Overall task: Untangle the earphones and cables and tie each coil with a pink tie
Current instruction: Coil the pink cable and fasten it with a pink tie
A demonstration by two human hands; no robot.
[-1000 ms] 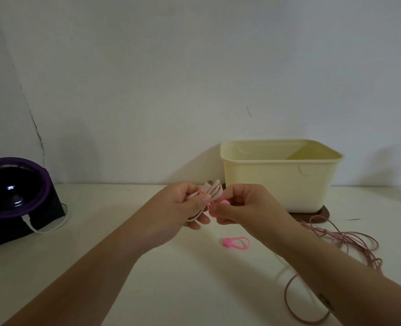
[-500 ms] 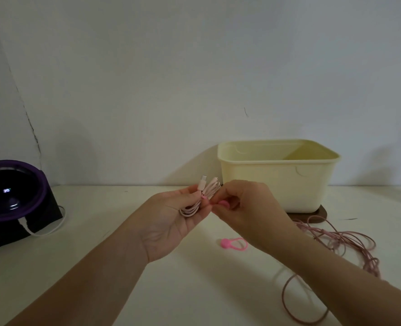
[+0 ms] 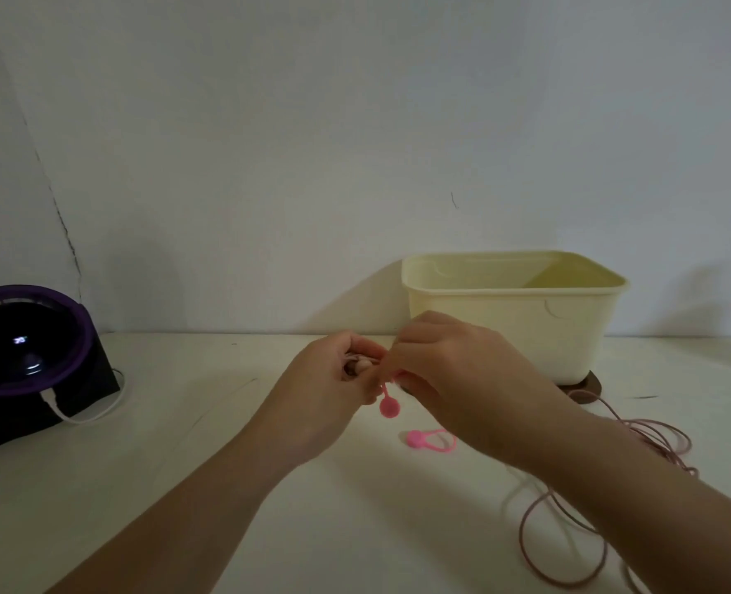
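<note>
Pink tie (image 3: 388,406) dangles between the hands above the counter (image 3: 183,486). Left hand (image 3: 333,383) is clamped on the coil (image 3: 357,365), right hand (image 3: 453,370) pinches the tie's upper end. A loosened grip could let the coil spring open. Fingers hide most of the coil; the wrap cannot be judged.

On the desk (image 3: 183,508), a fan (image 3: 25,358) stands far left and a tub (image 3: 509,319) far right, both by the wall (image 3: 355,122). Both hands meet above the desk's middle, left of the tub. A tie (image 3: 430,439) lies just near of them; a loose cable (image 3: 591,508) sprawls near right.
</note>
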